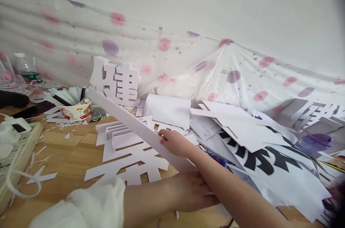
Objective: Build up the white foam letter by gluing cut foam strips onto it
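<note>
A long white foam-board strip (pixel 129 120) slants from the upper left down toward me. My right hand (pixel 175 142) pinches its edge near the middle, thumb and fingertips closed. My right forearm crosses over my left hand (pixel 190 190), which is closed at the strip's near end; its fingertips are partly hidden. Under the strip lies a flat white cut-out character (pixel 134 161) with thin upright walls (pixel 118 134) along part of its upper left. Behind it stands a finished-looking raised white character (pixel 118 80).
A paper cup (pixel 77 109) full of pens and strips stands left. A power strip (pixel 16 142) with cables lines the left edge. White sheets (pixel 242 122) and black-printed paper (pixel 258 161) pile up right, beside a purple container (pixel 315 143). A spotted plastic sheet (pixel 164 45) covers the lower wall.
</note>
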Motion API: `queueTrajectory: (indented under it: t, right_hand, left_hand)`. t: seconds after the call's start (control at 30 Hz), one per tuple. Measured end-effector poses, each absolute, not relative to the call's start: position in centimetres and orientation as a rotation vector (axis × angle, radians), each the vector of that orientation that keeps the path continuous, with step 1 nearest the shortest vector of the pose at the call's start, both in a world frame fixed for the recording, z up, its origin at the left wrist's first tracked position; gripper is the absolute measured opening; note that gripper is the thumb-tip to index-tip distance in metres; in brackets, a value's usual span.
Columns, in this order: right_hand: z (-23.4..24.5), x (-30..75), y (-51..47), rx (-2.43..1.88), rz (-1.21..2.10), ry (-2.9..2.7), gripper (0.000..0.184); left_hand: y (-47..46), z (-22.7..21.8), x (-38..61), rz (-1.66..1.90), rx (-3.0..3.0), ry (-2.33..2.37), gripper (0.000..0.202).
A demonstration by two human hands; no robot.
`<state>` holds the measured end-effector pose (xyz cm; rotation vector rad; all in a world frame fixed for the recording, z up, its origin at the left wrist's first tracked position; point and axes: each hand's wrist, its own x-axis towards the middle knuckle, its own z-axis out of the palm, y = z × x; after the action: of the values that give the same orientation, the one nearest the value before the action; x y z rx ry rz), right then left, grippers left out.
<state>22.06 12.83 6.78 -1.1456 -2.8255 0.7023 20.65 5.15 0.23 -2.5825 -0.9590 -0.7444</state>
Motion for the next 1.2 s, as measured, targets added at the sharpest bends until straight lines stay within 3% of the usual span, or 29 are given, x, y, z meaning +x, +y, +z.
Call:
queueTrajectory:
  t: [0.07,0.13,0.2,0.33,0.37,0.43,0.5,0.6,0.77,0.9,1.1,1.2]
  right_hand:
    - [6.9,23.5,13.0,-1.175,0.775,-2.725,0.024]
    - [6.9,25.2,12.9,-1.185,0.962,-2.566,0.018]
    - [6.6,26.8,12.7,-1.165,1.204,-2.383,0.015]
    - [6.2,28.9,11.6,-1.09,1.523,-2.048,0.02]
    - [6.2,29.1,11.3,-1.085,1.544,-1.983,0.023]
    - [6.4,29.3,10.9,-1.085,1.539,-1.891,0.026]
    - [6.5,29.2,10.7,-1.073,1.509,-1.83,0.028]
    - [6.5,29.1,10.9,-1.026,1.497,-1.79,0.029]
    - [6.2,29.0,11.1,-0.997,1.461,-1.78,0.033]
    - [6.4,28.8,11.0,-0.977,1.53,-1.761,0.035]
    - [6.9,27.6,11.4,-1.014,1.339,-1.921,0.032]
    - [7.0,26.7,11.0,-1.08,1.002,-2.084,0.026]
  left_hand:
    - [2.8,0.1,17.9,-0.743,-2.608,-0.575,0.025]
    - [1.1,0.3,14.1,-0.835,-2.594,-0.603,0.02]
    - [0.4,0.7,9.3,-1.013,-2.503,-0.869,0.02]
    - [0.9,0.1,0.1,-1.136,-1.879,-1.825,0.008]
    - [1.2,-0.5,-1.4,-1.133,-1.7,-1.984,0.019]
    - [1.7,-1.9,-3.4,-1.138,-1.533,-2.232,0.058]
    - [2.1,-3.3,-3.9,-1.207,-1.437,-2.464,0.076]
    - [2.4,-4.5,-4.1,-1.383,-1.38,-2.679,0.067]
    - [1.6,-4.2,-7.5,-1.599,-1.322,-2.631,0.056]
    - [-0.4,-4.6,-9.8,-2.129,-1.244,-2.49,0.048]
    - [-0.7,-5.7,-6.4,-1.796,-1.29,-2.638,0.048]
    - [1.2,-5.7,-4.3,-1.931,-1.368,-2.583,0.05]
